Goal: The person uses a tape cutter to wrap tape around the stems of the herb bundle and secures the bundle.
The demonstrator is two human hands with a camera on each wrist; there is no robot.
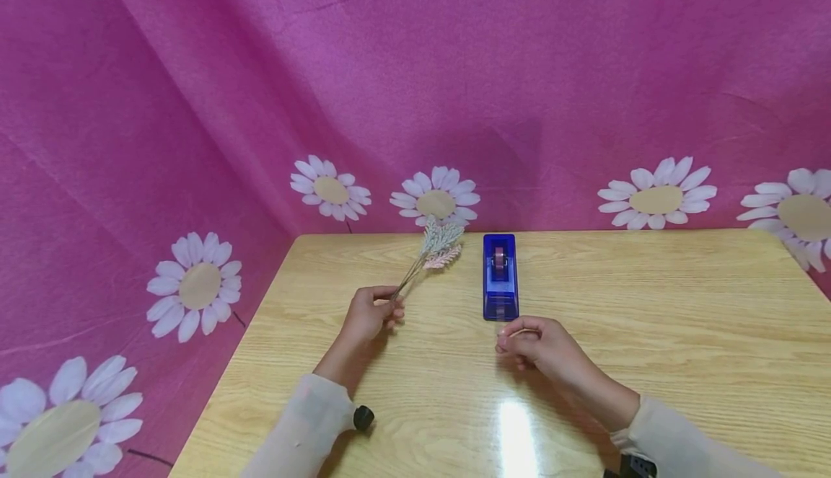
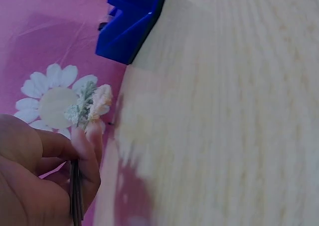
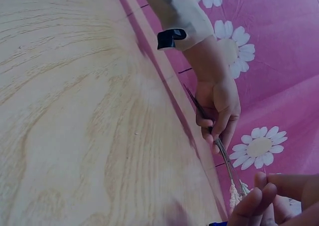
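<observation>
My left hand grips the thin stems of a small bunch of artificial flower sprigs, pale green and pink, their heads tilted up and away. The left wrist view shows the brown stems running through the curled fingers. A blue tape dispenser with a roll in it stands on the table to the right of the sprigs. Just in front of its near end, my right hand has thumb and forefinger pinched together on what looks like a short bit of clear tape, barely visible.
The light wooden table ends at a pink cloth backdrop with printed white daisies, behind and to the left. A bright reflection lies on the tabletop near the front. Both wrists wear dark straps over pale sleeves.
</observation>
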